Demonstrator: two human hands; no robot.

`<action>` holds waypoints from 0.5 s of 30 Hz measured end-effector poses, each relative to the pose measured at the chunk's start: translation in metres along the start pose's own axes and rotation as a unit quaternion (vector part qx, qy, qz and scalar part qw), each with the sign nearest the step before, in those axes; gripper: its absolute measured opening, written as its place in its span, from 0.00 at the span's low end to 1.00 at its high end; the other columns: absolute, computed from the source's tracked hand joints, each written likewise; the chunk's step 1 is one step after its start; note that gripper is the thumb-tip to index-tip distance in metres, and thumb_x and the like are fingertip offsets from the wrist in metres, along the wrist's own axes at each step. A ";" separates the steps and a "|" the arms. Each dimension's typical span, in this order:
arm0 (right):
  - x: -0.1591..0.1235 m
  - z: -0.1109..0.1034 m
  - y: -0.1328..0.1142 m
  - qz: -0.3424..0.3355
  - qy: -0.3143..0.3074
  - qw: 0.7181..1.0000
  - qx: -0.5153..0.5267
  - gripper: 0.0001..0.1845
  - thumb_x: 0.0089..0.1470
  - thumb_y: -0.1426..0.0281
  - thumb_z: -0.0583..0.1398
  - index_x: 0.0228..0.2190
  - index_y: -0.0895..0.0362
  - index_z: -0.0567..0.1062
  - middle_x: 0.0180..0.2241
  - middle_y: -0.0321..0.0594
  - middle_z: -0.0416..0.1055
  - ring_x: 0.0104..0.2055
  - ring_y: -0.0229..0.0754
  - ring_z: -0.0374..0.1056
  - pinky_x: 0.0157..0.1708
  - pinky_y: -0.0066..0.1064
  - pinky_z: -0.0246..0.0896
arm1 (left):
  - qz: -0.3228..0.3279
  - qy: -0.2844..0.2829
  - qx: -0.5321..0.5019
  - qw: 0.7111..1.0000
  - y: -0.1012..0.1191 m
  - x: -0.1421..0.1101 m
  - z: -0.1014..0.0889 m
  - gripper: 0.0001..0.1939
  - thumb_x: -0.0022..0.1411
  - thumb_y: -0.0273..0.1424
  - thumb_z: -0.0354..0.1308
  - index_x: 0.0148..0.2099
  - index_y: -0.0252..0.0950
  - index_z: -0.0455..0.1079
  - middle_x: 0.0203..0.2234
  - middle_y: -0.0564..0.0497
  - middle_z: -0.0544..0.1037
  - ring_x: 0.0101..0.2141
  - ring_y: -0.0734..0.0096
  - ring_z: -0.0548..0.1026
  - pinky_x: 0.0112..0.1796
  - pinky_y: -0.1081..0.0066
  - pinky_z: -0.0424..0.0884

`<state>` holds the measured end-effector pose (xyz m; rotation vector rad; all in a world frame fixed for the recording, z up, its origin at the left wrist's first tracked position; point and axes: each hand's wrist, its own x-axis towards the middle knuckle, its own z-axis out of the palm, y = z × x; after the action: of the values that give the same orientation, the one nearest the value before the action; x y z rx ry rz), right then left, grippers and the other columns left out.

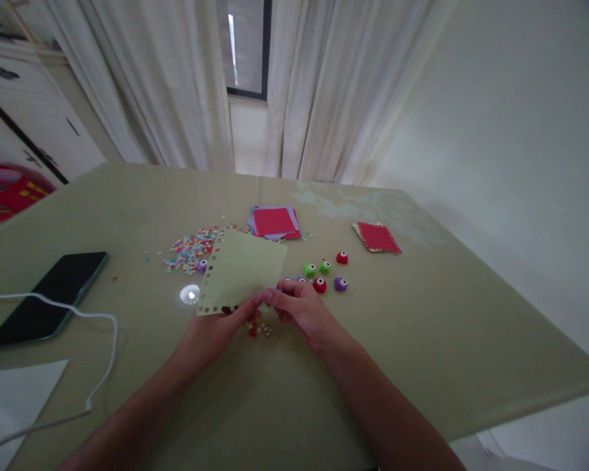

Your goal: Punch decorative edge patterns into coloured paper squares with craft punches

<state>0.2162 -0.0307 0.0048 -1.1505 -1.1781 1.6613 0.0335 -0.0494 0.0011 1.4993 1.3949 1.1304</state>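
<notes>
My left hand (218, 333) is closed on the lower edge of a pale yellow paper square (245, 265), held tilted above the table. Small punched holes line the paper's left and lower edges. At its lower right corner my right hand (299, 307) is closed around a small purple paper punch, mostly hidden by the fingers. Beneath the hands lies a little heap of punched-out bits (260, 329). Just beyond my right hand stand more small punches: a red one (319, 285), a purple one (341, 284), a green one (309, 269) and others.
Colourful confetti (191, 252) spreads behind the paper. A stack of coloured squares (273, 222) lies farther back, with punched red and cream squares (377, 237) to the right. On the left are a phone (53, 294), a white cable (110, 360) and a white sheet (19, 399).
</notes>
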 end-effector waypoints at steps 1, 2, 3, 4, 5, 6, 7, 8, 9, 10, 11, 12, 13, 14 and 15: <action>0.000 0.000 0.000 -0.002 -0.001 1.000 -0.005 0.28 0.42 0.46 0.76 0.22 0.56 0.77 0.19 0.28 0.62 0.23 0.34 0.52 0.25 0.31 0.43 | 0.002 -0.004 -0.003 1.000 -0.001 0.000 0.000 0.09 0.66 0.43 0.65 0.39 0.46 0.83 0.33 0.51 0.89 0.45 0.53 0.86 0.53 0.57 0.78; 0.000 0.000 0.000 -0.002 -0.003 1.000 -0.009 0.28 0.42 0.46 0.75 0.23 0.57 0.77 0.20 0.28 0.62 0.23 0.34 0.52 0.24 0.31 0.43 | 0.002 -0.008 -0.005 1.000 -0.003 0.001 0.000 0.10 0.66 0.43 0.65 0.39 0.46 0.83 0.34 0.51 0.89 0.43 0.54 0.86 0.52 0.57 0.79; 0.000 0.000 -0.001 0.000 -0.005 1.000 -0.013 0.28 0.42 0.46 0.75 0.23 0.57 0.77 0.20 0.28 0.62 0.23 0.34 0.52 0.24 0.31 0.43 | 0.004 -0.012 -0.007 1.000 -0.004 0.001 -0.001 0.10 0.66 0.44 0.65 0.40 0.46 0.83 0.35 0.51 0.89 0.42 0.54 0.86 0.51 0.57 0.79; 0.000 0.000 -0.001 0.003 -0.007 1.000 -0.017 0.28 0.43 0.46 0.75 0.24 0.57 0.77 0.20 0.28 0.62 0.23 0.34 0.52 0.24 0.31 0.43 | 0.006 -0.014 -0.007 1.000 -0.005 0.001 -0.001 0.11 0.65 0.44 0.65 0.40 0.45 0.83 0.35 0.51 0.89 0.41 0.54 0.86 0.51 0.56 0.80; 0.000 0.000 -0.001 0.005 -0.008 1.000 -0.019 0.28 0.43 0.46 0.75 0.25 0.57 0.77 0.20 0.28 0.62 0.23 0.34 0.52 0.24 0.32 0.42 | 0.008 -0.017 -0.006 1.000 -0.006 0.001 -0.001 0.11 0.65 0.45 0.65 0.40 0.45 0.83 0.35 0.51 0.89 0.40 0.54 0.86 0.50 0.56 0.80; 0.000 0.000 -0.001 0.007 -0.007 1.000 -0.021 0.28 0.43 0.46 0.74 0.25 0.58 0.77 0.20 0.28 0.62 0.23 0.34 0.52 0.25 0.32 0.42 | 0.008 -0.019 -0.003 1.000 -0.007 0.001 -0.001 0.12 0.65 0.46 0.65 0.39 0.45 0.82 0.34 0.51 0.89 0.39 0.53 0.86 0.49 0.55 0.80; -0.001 0.001 -0.001 0.007 -0.006 1.000 -0.022 0.28 0.43 0.46 0.74 0.26 0.58 0.77 0.21 0.28 0.62 0.24 0.34 0.52 0.25 0.32 0.42 | 0.006 -0.021 0.000 1.000 -0.008 0.001 -0.001 0.12 0.65 0.47 0.65 0.37 0.45 0.82 0.32 0.51 0.88 0.38 0.53 0.86 0.49 0.55 0.81; -0.001 0.001 -0.002 0.006 -0.003 1.000 -0.021 0.28 0.43 0.46 0.74 0.26 0.57 0.77 0.21 0.28 0.62 0.24 0.34 0.51 0.25 0.32 0.42 | 0.002 -0.021 0.001 1.000 -0.008 0.001 -0.001 0.13 0.64 0.47 0.65 0.36 0.46 0.81 0.30 0.51 0.88 0.37 0.53 0.86 0.48 0.54 0.81; -0.001 0.001 -0.002 0.003 0.001 1.000 -0.019 0.27 0.43 0.46 0.74 0.25 0.57 0.77 0.21 0.28 0.61 0.24 0.34 0.51 0.25 0.32 0.42 | -0.002 -0.020 0.001 1.000 -0.008 0.000 0.000 0.13 0.64 0.48 0.65 0.35 0.46 0.81 0.29 0.51 0.87 0.35 0.53 0.86 0.47 0.54 0.81; -0.001 0.002 -0.002 0.001 0.002 1.000 -0.017 0.27 0.43 0.47 0.74 0.25 0.57 0.76 0.21 0.27 0.61 0.24 0.34 0.51 0.25 0.32 0.42 | -0.004 -0.017 0.000 1.000 -0.008 0.000 0.000 0.13 0.63 0.48 0.65 0.35 0.46 0.81 0.29 0.51 0.87 0.35 0.52 0.86 0.47 0.54 0.81; -0.002 0.002 -0.001 -0.001 0.002 1.000 -0.016 0.26 0.43 0.48 0.74 0.25 0.57 0.76 0.21 0.28 0.62 0.24 0.34 0.51 0.26 0.32 0.43 | -0.001 -0.012 -0.004 1.000 -0.007 0.000 0.000 0.13 0.63 0.48 0.66 0.35 0.46 0.81 0.30 0.51 0.88 0.36 0.52 0.86 0.48 0.53 0.81; -0.002 0.002 -0.001 -0.001 0.001 1.000 -0.016 0.25 0.43 0.48 0.74 0.25 0.56 0.76 0.22 0.28 0.62 0.25 0.34 0.51 0.27 0.31 0.44 | 0.005 -0.005 -0.008 1.000 -0.007 0.000 0.001 0.12 0.62 0.47 0.66 0.36 0.46 0.81 0.31 0.51 0.88 0.38 0.51 0.86 0.49 0.53 0.81; -0.002 0.002 -0.001 -0.001 0.000 1.000 -0.017 0.25 0.43 0.49 0.74 0.26 0.56 0.77 0.22 0.28 0.63 0.25 0.35 0.52 0.28 0.31 0.45 | 0.011 -0.001 -0.012 1.000 -0.006 0.000 0.001 0.11 0.61 0.47 0.67 0.38 0.46 0.82 0.32 0.50 0.88 0.39 0.51 0.86 0.51 0.52 0.80; -0.002 0.002 0.000 -0.001 0.001 1.000 -0.020 0.24 0.43 0.49 0.74 0.27 0.56 0.78 0.23 0.29 0.64 0.26 0.35 0.53 0.28 0.31 0.46 | 0.014 0.002 -0.016 1.000 -0.006 0.000 0.002 0.11 0.60 0.46 0.67 0.38 0.46 0.82 0.33 0.50 0.88 0.41 0.51 0.86 0.52 0.52 0.80; -0.001 0.002 0.000 -0.001 0.003 1.000 -0.024 0.24 0.43 0.50 0.74 0.27 0.57 0.78 0.23 0.29 0.65 0.26 0.35 0.54 0.29 0.31 0.47 | 0.014 0.002 -0.018 1.000 -0.005 0.000 0.002 0.11 0.60 0.45 0.68 0.39 0.46 0.82 0.33 0.50 0.88 0.41 0.50 0.86 0.52 0.52 0.80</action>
<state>0.2145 -0.0326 0.0053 -1.1828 -1.2208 1.6354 0.0337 -0.0491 -0.0041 1.4959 1.3524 1.1697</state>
